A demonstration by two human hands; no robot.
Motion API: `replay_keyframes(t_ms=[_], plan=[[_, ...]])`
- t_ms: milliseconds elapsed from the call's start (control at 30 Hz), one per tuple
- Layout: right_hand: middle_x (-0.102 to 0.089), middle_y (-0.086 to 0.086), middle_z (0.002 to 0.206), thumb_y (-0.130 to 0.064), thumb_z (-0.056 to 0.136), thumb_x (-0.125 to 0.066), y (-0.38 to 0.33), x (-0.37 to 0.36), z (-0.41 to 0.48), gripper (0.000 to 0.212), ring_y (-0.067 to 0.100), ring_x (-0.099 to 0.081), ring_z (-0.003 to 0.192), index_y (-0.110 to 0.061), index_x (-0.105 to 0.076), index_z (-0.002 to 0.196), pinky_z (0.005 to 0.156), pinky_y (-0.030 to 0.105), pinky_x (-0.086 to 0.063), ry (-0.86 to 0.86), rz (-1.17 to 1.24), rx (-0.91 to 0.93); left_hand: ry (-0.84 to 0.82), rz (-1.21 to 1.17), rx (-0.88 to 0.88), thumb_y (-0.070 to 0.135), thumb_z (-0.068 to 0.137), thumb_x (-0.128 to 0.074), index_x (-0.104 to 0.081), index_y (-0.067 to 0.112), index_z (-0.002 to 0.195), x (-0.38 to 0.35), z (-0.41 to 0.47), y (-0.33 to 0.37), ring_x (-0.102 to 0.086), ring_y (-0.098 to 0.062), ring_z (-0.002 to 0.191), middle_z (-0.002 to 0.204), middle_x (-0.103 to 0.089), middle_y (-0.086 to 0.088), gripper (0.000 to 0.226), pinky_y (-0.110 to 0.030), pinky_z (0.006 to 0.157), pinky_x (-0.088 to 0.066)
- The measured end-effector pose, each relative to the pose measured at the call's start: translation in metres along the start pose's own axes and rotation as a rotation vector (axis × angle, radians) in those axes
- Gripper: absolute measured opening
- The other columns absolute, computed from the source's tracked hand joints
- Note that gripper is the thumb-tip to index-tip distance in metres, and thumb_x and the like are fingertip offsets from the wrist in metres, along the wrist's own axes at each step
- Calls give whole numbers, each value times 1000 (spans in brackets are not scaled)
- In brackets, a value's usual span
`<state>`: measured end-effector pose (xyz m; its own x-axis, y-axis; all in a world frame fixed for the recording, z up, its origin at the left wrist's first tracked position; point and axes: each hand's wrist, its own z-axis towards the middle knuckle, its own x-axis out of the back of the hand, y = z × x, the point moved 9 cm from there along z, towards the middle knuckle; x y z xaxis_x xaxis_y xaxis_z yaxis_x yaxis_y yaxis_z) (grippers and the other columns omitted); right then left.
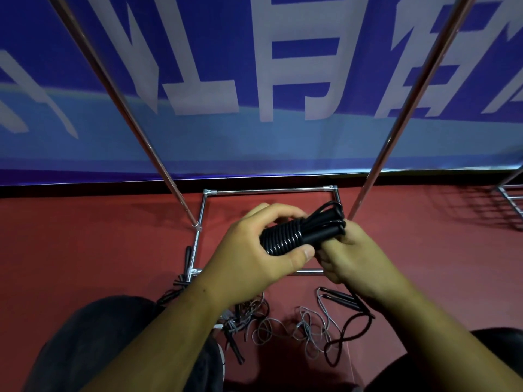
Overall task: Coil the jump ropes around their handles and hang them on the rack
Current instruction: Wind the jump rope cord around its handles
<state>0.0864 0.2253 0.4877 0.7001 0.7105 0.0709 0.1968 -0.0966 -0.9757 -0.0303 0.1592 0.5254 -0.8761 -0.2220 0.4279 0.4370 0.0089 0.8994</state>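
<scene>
While the black jump rope point(294, 236) sits between my hands, above the rack's base point(268, 190) and the red floor point(85, 250), its cord is wound in tight turns round the paired handles point(325, 233); my left hand point(254, 250) grips the coiled end, thumb pressed across the turns, and my right hand point(359, 256) curls round the bare handle ends, where a few loose loops stick out; a black tail point(363, 305) seems to run from under my right hand down to the floor, so I judge the coil unfinished; to do this well I should pin the turns with the left thumb, feed the tail with the right under even tension, lay each turn touching the last, and tuck the end so nothing springs loose; I should lift the tail clear of the grey rope point(305, 329) lying near it, since a snag looks possible; the rack's uprights point(135, 128) rise on either side, the hanging bar out of view.
</scene>
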Motion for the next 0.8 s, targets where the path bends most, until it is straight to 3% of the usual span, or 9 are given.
replay_keyframes(t_ms=[167, 267, 333, 433, 500, 700, 800], plan=[[-35, -2, 57, -17, 107, -45, -3, 1, 0, 38, 7, -25, 48, -17, -46, 70, 43, 18, -25, 31, -36, 20, 30, -25, 22, 27, 84, -83, -68, 38, 114, 3, 3, -8, -63, -10, 105, 109, -64, 14, 35, -14, 86, -47], [-38, 10, 59, -29, 107, -45, 3, 2, 2, 46, 13, -27, 45, -19, -50, 62, 42, 23, -25, 26, -107, -22, 49, -6, 24, 25, 85, -83, -69, 36, 116, 3, 4, -9, -65, -8, 105, 110, -64, 14, 36, -13, 85, -47], [-40, 8, 52, -33, 107, -44, 5, 3, 1, 53, 14, -29, 40, -18, -52, 57, 41, 22, -26, 20, -152, -51, 59, 5, 36, 27, 85, -83, -69, 38, 116, 3, 4, -11, -65, -7, 103, 110, -65, 14, 36, -14, 85, -48], [-43, -2, 50, -29, 109, -42, 3, -2, -4, 45, 9, -30, 40, -10, -64, 74, 41, 20, -27, -21, -132, -61, 149, 53, 83, 32, 85, -82, -66, 43, 113, 14, 7, -18, -64, -1, 95, 105, -67, 16, 34, -10, 76, -45], [-35, -6, 50, -30, 108, -42, 6, -7, -7, 44, 8, -26, 42, -13, -67, 75, 42, 21, -25, -49, -89, -85, 200, 100, 92, 33, 84, -82, -64, 42, 112, 22, 9, -22, -63, 0, 92, 101, -66, 17, 34, -8, 73, -43], [-32, -5, 47, -44, 104, -45, 1, 2, -8, 56, 10, -26, 41, -14, -63, 60, 42, 19, -23, 5, -156, -102, 29, 248, 5, 33, 90, -77, -57, 43, 121, 3, 12, -22, -57, -2, 105, 113, -51, 15, 38, -11, 83, -44], [-31, -4, 47, -39, 105, -47, -2, 2, -11, 55, 11, -25, 41, -15, -61, 57, 44, 22, -23, -16, -183, -90, -35, 238, 9, 28, 95, -68, -53, 47, 125, -3, 11, -19, -54, -4, 104, 115, -48, 14, 39, -10, 81, -42]])
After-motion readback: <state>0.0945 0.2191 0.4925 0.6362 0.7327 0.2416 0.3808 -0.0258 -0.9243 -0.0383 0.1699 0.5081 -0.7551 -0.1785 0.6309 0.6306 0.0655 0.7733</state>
